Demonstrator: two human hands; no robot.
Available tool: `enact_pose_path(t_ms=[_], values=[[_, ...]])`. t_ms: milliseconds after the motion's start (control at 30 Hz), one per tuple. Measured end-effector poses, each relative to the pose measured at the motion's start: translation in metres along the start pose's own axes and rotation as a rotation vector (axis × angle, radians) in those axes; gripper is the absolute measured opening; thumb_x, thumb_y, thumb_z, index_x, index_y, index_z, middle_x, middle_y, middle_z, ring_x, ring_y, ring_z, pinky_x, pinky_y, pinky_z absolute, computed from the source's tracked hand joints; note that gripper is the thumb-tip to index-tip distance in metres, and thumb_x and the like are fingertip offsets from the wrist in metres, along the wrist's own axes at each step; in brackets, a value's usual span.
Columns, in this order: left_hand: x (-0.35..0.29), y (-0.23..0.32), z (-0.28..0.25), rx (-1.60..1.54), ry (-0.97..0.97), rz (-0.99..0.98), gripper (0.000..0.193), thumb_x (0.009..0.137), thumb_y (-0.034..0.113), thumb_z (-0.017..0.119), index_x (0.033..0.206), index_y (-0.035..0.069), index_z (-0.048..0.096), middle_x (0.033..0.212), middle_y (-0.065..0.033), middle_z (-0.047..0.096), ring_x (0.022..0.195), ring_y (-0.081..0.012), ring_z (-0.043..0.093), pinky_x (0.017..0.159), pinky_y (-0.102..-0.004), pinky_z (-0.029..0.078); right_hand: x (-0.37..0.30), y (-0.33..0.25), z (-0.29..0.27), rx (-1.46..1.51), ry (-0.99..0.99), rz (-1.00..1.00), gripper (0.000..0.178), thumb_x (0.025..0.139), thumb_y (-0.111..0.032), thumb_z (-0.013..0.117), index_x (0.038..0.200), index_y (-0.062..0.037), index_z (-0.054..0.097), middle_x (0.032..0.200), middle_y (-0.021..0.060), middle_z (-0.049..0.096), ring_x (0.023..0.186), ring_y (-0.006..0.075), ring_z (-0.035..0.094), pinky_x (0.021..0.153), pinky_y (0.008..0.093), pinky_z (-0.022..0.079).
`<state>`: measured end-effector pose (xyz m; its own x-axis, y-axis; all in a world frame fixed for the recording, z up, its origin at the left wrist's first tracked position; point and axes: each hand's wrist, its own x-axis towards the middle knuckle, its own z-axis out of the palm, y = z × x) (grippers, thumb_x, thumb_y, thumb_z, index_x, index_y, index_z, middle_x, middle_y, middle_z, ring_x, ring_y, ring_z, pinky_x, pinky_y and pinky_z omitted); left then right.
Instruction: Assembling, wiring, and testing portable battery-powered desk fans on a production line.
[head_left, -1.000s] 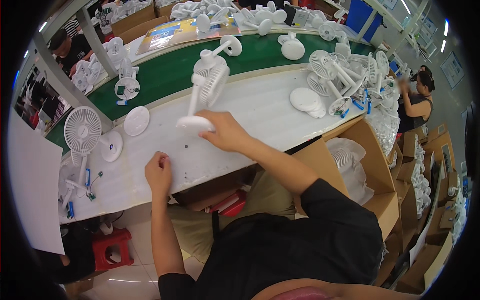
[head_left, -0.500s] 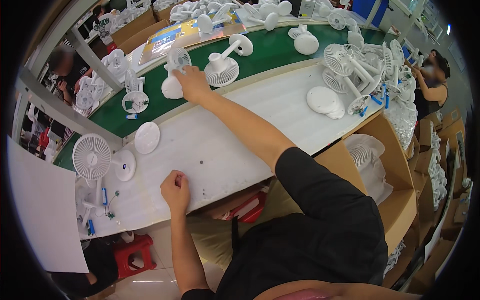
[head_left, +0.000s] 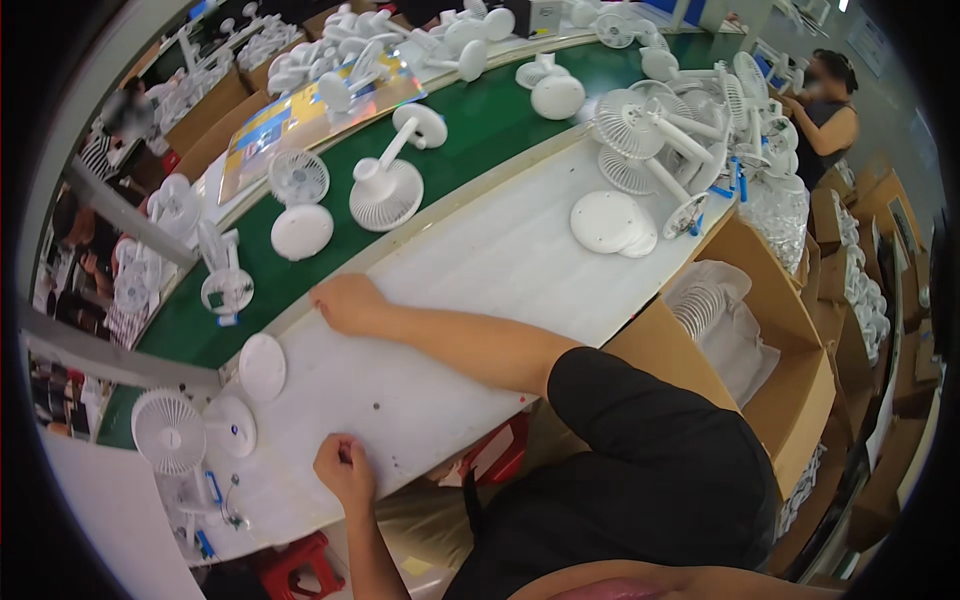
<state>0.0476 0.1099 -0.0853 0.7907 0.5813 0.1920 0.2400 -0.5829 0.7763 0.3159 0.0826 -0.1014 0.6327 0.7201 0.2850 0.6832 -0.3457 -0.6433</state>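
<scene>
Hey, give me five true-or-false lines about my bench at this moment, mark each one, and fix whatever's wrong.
1. The right hand is nearer the belt than the left hand is. True.
2. The right hand is lifting a fan. False: no fan is in that hand; the nearby fans rest on the belt.
3. The belt is red. False: it is green.
4. The left hand is near the front edge of the white bench. True.
5. The open box is on the person's left. False: it is on the right.
</scene>
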Motion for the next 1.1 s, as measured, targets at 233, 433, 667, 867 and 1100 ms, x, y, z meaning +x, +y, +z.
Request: enact_pose_path(t_ms=[233, 433, 667, 867, 1100], values=[[0.000, 0.000, 0.004, 0.040, -0.005, -0.003, 0.005, 0.069, 0.004, 0.053, 0.067, 0.002, 0.057, 0.056, -0.0030, 0.043, 0.053, -0.0154, 0.034, 0.051, -0.0281, 0.031, -0.002, 0.000, -0.006, 0.057, 0.027, 0.008, 0.011, 0.084, -0.014, 0.054, 0.087, -0.0104, 0.064, 0.082, 0.0092, 0.068, 0.077, 0.0337, 0.061, 0.069, 0.0411, 0.048], [0.000, 0.000, 0.001, 0.074, 0.001, 0.025, 0.004, 0.067, 0.004, 0.052, 0.066, 0.003, 0.056, 0.055, -0.0035, 0.043, 0.052, -0.0161, 0.034, 0.050, -0.0287, 0.031, -0.003, -0.007, -0.006, 0.051, 0.051, -0.008, 0.010, 0.085, -0.014, 0.054, 0.086, -0.0099, 0.063, 0.082, 0.0094, 0.067, 0.076, 0.0332, 0.061, 0.070, 0.0410, 0.047], [0.000, -0.004, 0.002, 0.108, -0.006, 0.001, 0.003, 0.066, 0.005, 0.053, 0.065, 0.003, 0.055, 0.054, -0.0043, 0.043, 0.051, -0.0170, 0.035, 0.049, -0.0293, 0.032, -0.001, -0.006, -0.009, 0.033, 0.012, 0.016, 0.009, 0.085, -0.013, 0.053, 0.084, -0.0091, 0.061, 0.079, 0.0103, 0.066, 0.075, 0.0334, 0.061, 0.068, 0.0416, 0.047], [0.003, -0.004, 0.002, 0.119, -0.001, 0.021, 0.004, 0.067, 0.005, 0.053, 0.065, 0.003, 0.055, 0.055, -0.0045, 0.042, 0.052, -0.0181, 0.035, 0.050, -0.0303, 0.032, 0.003, -0.017, -0.019, -0.017, 0.031, 0.065, 0.007, 0.082, -0.014, 0.055, 0.084, -0.0088, 0.060, 0.075, 0.0096, 0.064, 0.072, 0.0334, 0.060, 0.066, 0.0421, 0.047], [-0.007, -0.014, -0.005, 0.100, -0.024, -0.044, 0.005, 0.067, 0.006, 0.054, 0.065, 0.002, 0.053, 0.055, -0.0058, 0.043, 0.052, -0.0195, 0.035, 0.051, -0.0323, 0.033, 0.058, 0.041, -0.128, -0.231, 1.005, -0.032, 0.054, 0.078, -0.017, 0.064, 0.130, -0.0113, 0.052, 0.131, 0.0222, 0.041, 0.109, 0.0368, 0.042, 0.091, 0.0486, 0.034]])
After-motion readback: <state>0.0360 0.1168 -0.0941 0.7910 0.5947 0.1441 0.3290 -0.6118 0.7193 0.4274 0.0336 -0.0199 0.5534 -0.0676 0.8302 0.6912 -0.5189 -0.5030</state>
